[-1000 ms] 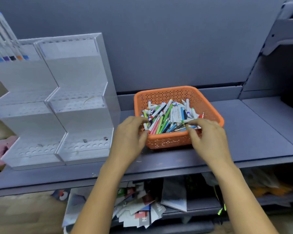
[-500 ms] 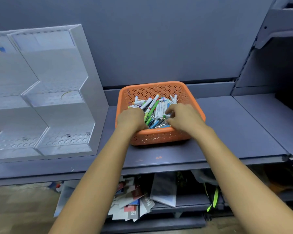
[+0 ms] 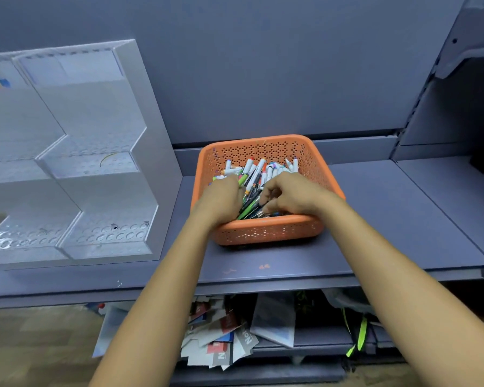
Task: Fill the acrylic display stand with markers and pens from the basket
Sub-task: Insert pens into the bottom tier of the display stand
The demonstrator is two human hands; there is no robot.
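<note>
My right hand (image 3: 294,195) curls its fingers onto the markers and pens (image 3: 259,174) in the basket (image 3: 266,233). My left hand (image 3: 221,199) digs in beside it, grip hidden. Both have just dropped from the basket's rim into the pile, so picking begins; the display stand (image 3: 104,163), left of the basket, waits.

The basket (image 3: 266,223) before you is orange plastic, matt, its walls pierced all over with small holes. The markers and pens (image 3: 256,170) in it have smooth plastic barrels, mostly white with a slight sheen. Your display stand (image 3: 140,113) is clear acrylic, glossy and catching glare. The shelf (image 3: 389,219) looks like matt grey-blue painted metal. Below it you see printed papers (image 3: 227,344), and the floor (image 3: 34,344) looks like wood.
</note>
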